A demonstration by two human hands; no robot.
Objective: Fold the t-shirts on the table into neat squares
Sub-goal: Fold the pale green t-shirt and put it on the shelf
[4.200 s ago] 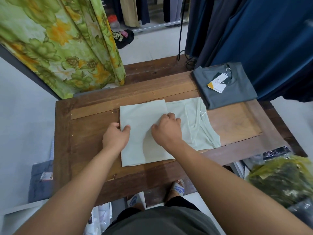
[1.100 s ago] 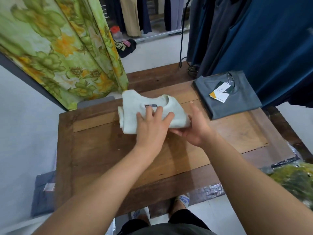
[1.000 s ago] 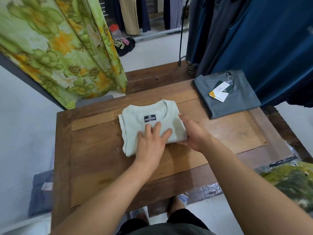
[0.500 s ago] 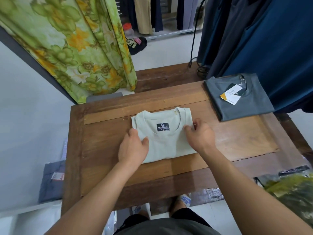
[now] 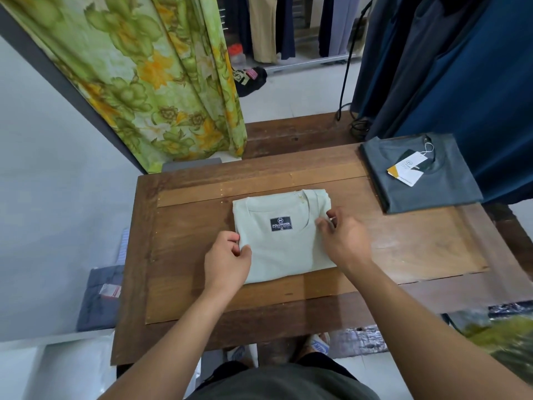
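Folded pale green t-shirt (image 5: 288,252) lies flat near the middle of the wooden surface (image 5: 202,298), already a compact rectangle, collar turned to the far side and a dark sewn label (image 5: 281,224) showing just under the neckline. The left grip (image 5: 227,261) sits at the shirt's left edge, about halfway along it, with thumb and fingers pinching the fabric there. The right grip (image 5: 346,241) is at the opposite edge, up near the collar, its fingertips curled and closed on the cloth at that side. Both forearms reach in from the near side of the surface.

A second shirt, the folded grey t-shirt (image 5: 450,189), rests on the far right corner of the surface, well apart from the green one, with a white and yellow hang tag (image 5: 406,171) lying on its chest. Behind it hang dark blue garments (image 5: 461,67). A green floral curtain (image 5: 150,82) drops down at the far left. On the floor to the left of the surface lies a folded grey cloth (image 5: 98,298), and sandalled feet (image 5: 318,343) show under the near edge.
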